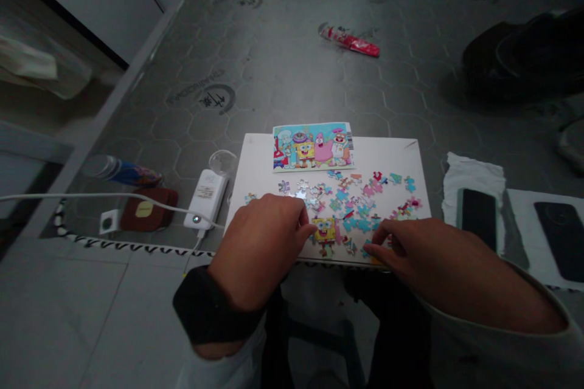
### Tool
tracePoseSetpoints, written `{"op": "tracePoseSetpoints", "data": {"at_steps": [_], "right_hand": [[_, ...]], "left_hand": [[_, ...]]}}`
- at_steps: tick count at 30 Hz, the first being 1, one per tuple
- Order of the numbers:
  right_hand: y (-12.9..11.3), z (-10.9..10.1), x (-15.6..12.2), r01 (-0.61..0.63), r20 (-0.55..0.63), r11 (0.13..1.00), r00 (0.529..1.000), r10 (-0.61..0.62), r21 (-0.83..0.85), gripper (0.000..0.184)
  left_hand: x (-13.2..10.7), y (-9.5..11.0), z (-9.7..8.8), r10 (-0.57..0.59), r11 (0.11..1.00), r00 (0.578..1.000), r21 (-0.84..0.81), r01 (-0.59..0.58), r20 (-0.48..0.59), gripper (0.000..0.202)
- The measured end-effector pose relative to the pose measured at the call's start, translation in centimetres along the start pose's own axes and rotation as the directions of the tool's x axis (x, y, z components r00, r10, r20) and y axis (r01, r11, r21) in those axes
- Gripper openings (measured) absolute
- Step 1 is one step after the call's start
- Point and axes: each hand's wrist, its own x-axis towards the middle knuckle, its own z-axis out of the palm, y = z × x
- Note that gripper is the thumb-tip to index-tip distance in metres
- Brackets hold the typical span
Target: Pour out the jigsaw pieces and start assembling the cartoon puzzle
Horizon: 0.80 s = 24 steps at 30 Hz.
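My left hand [269, 237], a dark watch on its wrist, is closed with the thumb against the curled fingers. Its thumb tip is beside a joined yellow cartoon-face part [325, 230] of a jigsaw puzzle, and whatever the fingers hold is hidden. To the right, my right hand [424, 249] pinches a small blue puzzle piece [367, 247] at the near edge of the white board [387, 149]. Loose puzzle pieces [360, 200] are scattered between and beyond the hands. At the board's far side lies the colourful reference picture [312, 147].
Left of the board are a white power bank [206, 199] with a cable, a brown case [148, 209] and a blue can-like container [132, 171]. Phones [477, 216] on white paper lie at right. A red wrapper [350, 41] and a dark bag-like object [520, 58] are farther back.
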Motion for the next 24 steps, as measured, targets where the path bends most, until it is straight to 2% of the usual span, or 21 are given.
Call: {"op": "tracePoseSetpoints", "data": {"at_steps": [12,24], "right_hand": [[-0.03,0.11,-0.07,-0.005,0.022,1.000,1.000,0.005,0.004,0.026],[-0.01,0.22,-0.01,0.023,-0.021,1.000,1.000,-0.023,0.009,0.026]], "left_hand": [[-0.02,0.02,-0.07,0.007,1.000,1.000,-0.002,-0.007,0.013,0.019],[0.08,0.03,-0.21,0.006,1.000,1.000,0.009,-0.006,0.029,0.020]]}}
